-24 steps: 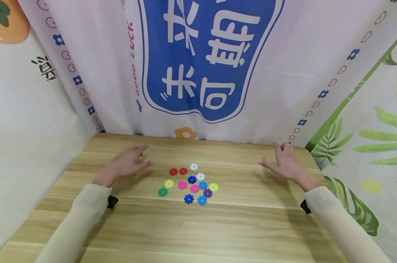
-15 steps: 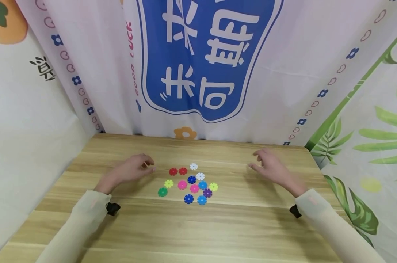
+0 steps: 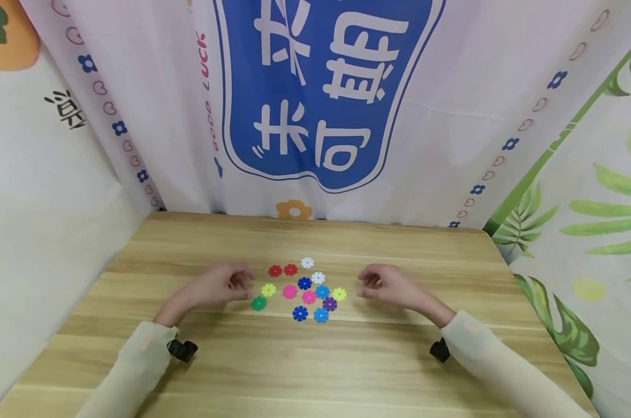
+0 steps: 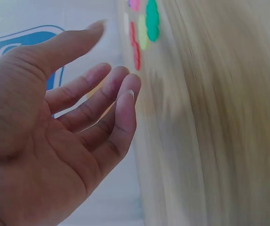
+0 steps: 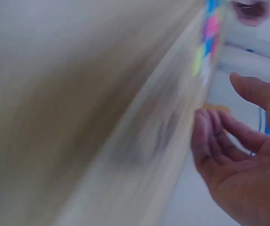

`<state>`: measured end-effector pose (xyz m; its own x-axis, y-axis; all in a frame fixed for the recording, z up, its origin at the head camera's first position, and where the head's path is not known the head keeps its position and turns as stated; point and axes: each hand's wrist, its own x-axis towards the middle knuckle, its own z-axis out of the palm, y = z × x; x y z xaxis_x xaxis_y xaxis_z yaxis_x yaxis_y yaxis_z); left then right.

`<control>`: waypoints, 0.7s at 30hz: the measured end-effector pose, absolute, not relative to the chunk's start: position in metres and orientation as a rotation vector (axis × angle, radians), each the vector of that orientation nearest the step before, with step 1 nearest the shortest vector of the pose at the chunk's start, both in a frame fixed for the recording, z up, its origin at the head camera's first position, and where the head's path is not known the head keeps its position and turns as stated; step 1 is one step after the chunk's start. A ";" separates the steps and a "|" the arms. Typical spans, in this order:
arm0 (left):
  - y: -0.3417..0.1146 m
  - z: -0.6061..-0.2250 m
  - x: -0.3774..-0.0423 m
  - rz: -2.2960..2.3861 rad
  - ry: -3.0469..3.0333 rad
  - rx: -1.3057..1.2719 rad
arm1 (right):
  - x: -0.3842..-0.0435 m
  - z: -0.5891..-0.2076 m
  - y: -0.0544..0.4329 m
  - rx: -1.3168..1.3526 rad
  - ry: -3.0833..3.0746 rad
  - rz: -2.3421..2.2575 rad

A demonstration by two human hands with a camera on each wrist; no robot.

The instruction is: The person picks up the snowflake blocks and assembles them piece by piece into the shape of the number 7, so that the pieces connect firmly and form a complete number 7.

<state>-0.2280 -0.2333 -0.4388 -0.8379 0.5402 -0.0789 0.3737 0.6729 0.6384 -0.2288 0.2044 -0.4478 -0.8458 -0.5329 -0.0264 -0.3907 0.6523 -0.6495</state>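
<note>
Several small notched plastic discs lie flat in a loose group on the wooden table. My left hand (image 3: 218,285) hovers at the group's left side, close to the green disc (image 3: 259,303) and a yellow disc (image 3: 269,289). Its fingers bend loosely, and the palm holds nothing in the left wrist view. On the other side my right hand (image 3: 390,284) hangs near another yellow disc (image 3: 339,294) and the purple disc (image 3: 330,303). Loosely bent fingers and a free thumb show in the right wrist view, with nothing between them. Two red discs (image 3: 291,269) and two white discs (image 3: 307,262) lie farther back.
The wooden table (image 3: 315,371) backs onto a white curtain (image 3: 440,133) with a blue printed panel. Leaf-patterned cloth (image 3: 602,232) hangs at the right, pale cloth (image 3: 49,232) at the left. A black wrist camera (image 3: 182,350) sits under the left cuff.
Both hands have moved inward and nearer to me, the right one farther, so they now flank the discs. Their fingers have bent more. The discs lie where they were.
</note>
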 end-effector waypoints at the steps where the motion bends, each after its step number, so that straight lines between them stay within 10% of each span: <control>1: -0.232 -0.439 -0.226 0.934 2.619 0.722 | -0.228 -0.448 0.200 -0.714 2.602 -1.024; 21: -0.209 -0.458 -0.218 0.922 2.602 0.584 | -0.225 -0.468 0.159 -0.535 2.509 -1.139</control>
<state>-0.2175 -0.2090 -0.4584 -0.8658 0.4747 -0.1581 0.2694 0.7086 0.6522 -0.2252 0.1591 -0.4684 -0.8740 -0.4642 -0.1434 -0.1978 0.6095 -0.7677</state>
